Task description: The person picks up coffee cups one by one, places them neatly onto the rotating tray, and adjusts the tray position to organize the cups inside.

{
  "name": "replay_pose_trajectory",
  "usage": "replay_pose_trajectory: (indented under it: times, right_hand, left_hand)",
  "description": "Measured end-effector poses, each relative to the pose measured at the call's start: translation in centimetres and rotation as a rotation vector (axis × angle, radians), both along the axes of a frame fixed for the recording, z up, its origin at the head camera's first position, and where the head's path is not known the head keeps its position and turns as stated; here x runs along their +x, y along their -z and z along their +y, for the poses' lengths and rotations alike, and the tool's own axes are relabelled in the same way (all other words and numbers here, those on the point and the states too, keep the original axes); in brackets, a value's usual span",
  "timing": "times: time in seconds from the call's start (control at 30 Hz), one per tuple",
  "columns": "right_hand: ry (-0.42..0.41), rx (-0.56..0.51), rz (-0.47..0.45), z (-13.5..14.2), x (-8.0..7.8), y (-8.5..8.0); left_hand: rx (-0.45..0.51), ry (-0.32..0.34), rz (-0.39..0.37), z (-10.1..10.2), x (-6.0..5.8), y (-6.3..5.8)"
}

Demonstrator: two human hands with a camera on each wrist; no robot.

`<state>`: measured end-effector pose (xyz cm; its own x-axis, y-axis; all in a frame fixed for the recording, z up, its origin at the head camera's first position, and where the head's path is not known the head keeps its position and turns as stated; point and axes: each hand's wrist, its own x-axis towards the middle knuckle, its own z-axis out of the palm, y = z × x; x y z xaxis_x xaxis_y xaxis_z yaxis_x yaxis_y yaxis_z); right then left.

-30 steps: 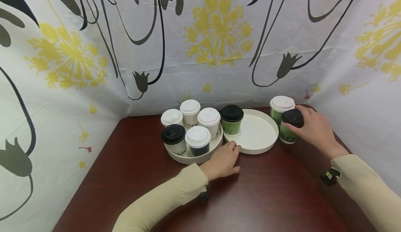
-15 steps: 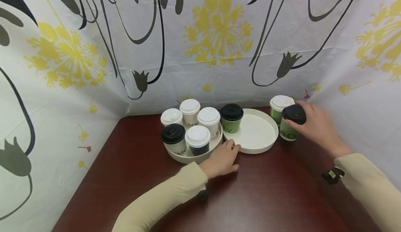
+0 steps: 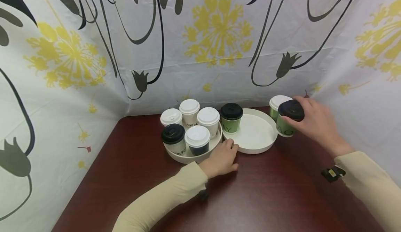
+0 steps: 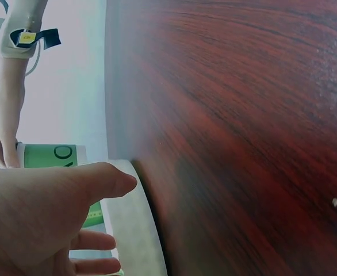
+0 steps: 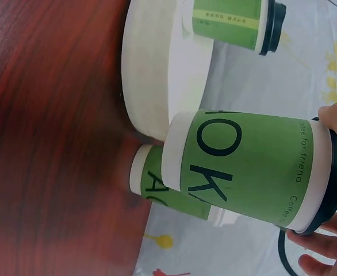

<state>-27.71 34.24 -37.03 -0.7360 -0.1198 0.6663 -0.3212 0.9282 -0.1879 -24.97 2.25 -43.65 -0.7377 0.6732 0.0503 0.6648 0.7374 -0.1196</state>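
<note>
My right hand (image 3: 319,124) grips a green paper coffee cup (image 3: 285,127) by its black lid, fingers and thumb around the lid's edge. In the right wrist view the held cup (image 5: 246,167) hangs above the table, overlapping a second green cup (image 5: 177,198). That white-lidded green cup (image 3: 273,113) stands right of the round white tray (image 3: 255,150). Another green cup (image 3: 231,124) with a black lid is on the tray's left side. My left hand (image 3: 220,160) rests with its fingertips at the tray's near rim, thumb (image 4: 119,181) extended apart from them.
A second round tray (image 3: 185,160) adjoins on the left, holding several lidded cups, among them a white cup (image 3: 175,146) with a black lid and a dark cup (image 3: 199,150) with a white one. A patterned curtain (image 3: 200,44) encloses the dark red table (image 3: 266,197).
My right hand has raised the green cup off the table and shifted it slightly left, closer to the right tray's edge. The left hand stays nearly where it was.
</note>
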Motion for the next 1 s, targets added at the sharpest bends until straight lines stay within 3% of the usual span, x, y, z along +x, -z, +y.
replay_pose_trajectory:
  times: [0.37,1.0]
  right_hand:
    - [-0.091,0.036,0.085,-2.8,-0.3,0.5]
    - [-0.156,0.074,-0.015,-6.8,0.1,1.2]
  left_hand:
    - [-0.031,-0.012,0.015,0.3,0.2,-0.1]
    - [-0.075,-0.043,0.062,0.4,0.0,0.3]
